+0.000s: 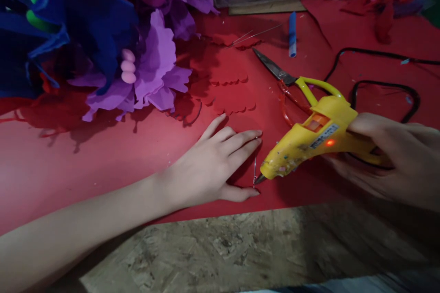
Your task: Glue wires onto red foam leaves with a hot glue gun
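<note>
Red felt sheet (pixel 103 160) over worktop; left hand (pixel 213 165) flat, fingers released, pressing thin wire (pixel 255 169); right hand (pixel 388 155) clenched on yellow glue gun (pixel 309 142), nozzle at wire; scissors (pixel 285 80) behind.

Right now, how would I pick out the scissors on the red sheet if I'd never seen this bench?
Start at the yellow glue gun held in the right hand over the red sheet. Just behind its body lie the scissors, steel blades pointing up-left toward the blue pen. They alone have one yellow handle loop and one red.
</note>
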The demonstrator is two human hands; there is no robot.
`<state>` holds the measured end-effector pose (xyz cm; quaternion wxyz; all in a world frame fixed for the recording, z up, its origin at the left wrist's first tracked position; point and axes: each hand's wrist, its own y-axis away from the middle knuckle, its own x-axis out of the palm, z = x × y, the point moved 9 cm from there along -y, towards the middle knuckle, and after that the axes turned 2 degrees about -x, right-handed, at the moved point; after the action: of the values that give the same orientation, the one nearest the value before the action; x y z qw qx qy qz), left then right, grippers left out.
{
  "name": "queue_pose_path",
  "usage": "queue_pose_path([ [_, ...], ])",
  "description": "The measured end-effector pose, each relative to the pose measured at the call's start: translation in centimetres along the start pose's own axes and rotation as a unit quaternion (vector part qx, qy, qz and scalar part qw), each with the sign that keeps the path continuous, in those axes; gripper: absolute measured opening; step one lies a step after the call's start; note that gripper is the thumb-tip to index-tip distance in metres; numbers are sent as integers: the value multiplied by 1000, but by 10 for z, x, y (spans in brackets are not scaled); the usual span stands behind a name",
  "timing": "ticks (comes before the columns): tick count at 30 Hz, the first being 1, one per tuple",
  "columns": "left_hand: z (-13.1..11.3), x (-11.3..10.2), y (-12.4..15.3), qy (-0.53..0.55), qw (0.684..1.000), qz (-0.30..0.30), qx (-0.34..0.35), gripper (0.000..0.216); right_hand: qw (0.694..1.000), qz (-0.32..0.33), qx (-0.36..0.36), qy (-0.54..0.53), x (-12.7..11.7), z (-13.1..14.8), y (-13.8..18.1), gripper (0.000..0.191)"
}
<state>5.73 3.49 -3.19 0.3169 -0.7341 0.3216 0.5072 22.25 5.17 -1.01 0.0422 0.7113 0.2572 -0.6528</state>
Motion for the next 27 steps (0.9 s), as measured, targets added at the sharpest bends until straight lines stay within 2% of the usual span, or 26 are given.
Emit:
queue_pose_path([
  [3, 0, 0, 0, 5, 1000, -2, 0, 70, 989, -95, -111, 2, -21, 21, 0, 32],
  [8, 2, 0, 0, 35, 999, 0, -12, 72, 987, -126, -90, 47, -23, 14, 0, 33],
  [11, 4, -1, 1, 55, 998, -6, -23, 71, 990, -115, -63, 44, -19, 8, -1, 34],
  [18, 5, -3, 1, 74, 997, -24, -22, 54, 999, -9, 45, -6, -8, -3, -11, 48],
  [23, 3, -4, 0, 68, 997, -30, -17, 45, 998, -35, 46, -9, -12, -4, -14, 45],
  [27, 3, -4, 1, 61, 997, -34, -16, 43, 998, -69, 11, -1, -16, 1, -15, 42],
])
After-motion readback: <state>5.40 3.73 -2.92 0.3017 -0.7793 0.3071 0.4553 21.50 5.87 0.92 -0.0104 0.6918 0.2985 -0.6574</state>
